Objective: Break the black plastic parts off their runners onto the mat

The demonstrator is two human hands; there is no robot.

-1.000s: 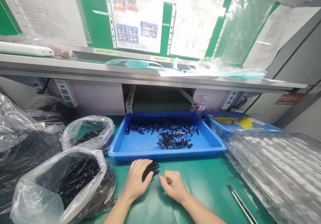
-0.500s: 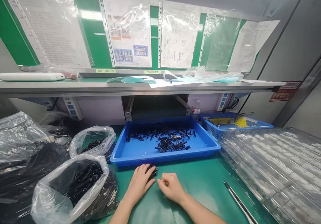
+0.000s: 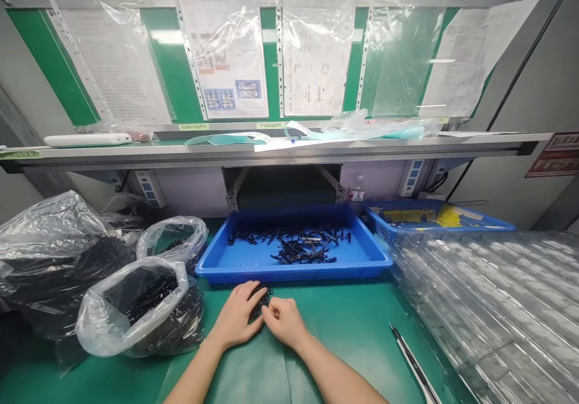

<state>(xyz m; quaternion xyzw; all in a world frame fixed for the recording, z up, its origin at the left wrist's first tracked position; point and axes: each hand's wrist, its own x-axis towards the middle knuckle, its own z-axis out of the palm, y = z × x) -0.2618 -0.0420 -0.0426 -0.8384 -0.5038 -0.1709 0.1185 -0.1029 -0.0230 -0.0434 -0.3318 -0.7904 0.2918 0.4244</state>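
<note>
My left hand [image 3: 239, 312] lies palm down on the green mat, thumb and fingers spread around a small heap of black plastic parts [image 3: 261, 303]. Part of that heap is hidden under the fingers. Close against its right side is my right hand [image 3: 286, 321], with fingers curled and thumb and forefinger pinched together at the parts. Whatever the pinch holds, if anything, is too small to make out. Just beyond both hands stands a blue tray [image 3: 294, 273] with many similar black parts [image 3: 305, 248] scattered and piled in it.
Clear plastic bags [image 3: 131, 331] of black parts crowd the left. Stacked clear blister trays [image 3: 488, 295] fill the right, with tweezers [image 3: 414, 362] lying beside them. Behind are a blue basket [image 3: 446, 226], a bottle [image 3: 357, 190], a conveyor belt [image 3: 284, 188] and a shelf [image 3: 289, 158].
My right hand has moved closer to my left hand and the small heap. The left hand stays spread around the parts. The camera view has shifted slightly.
</note>
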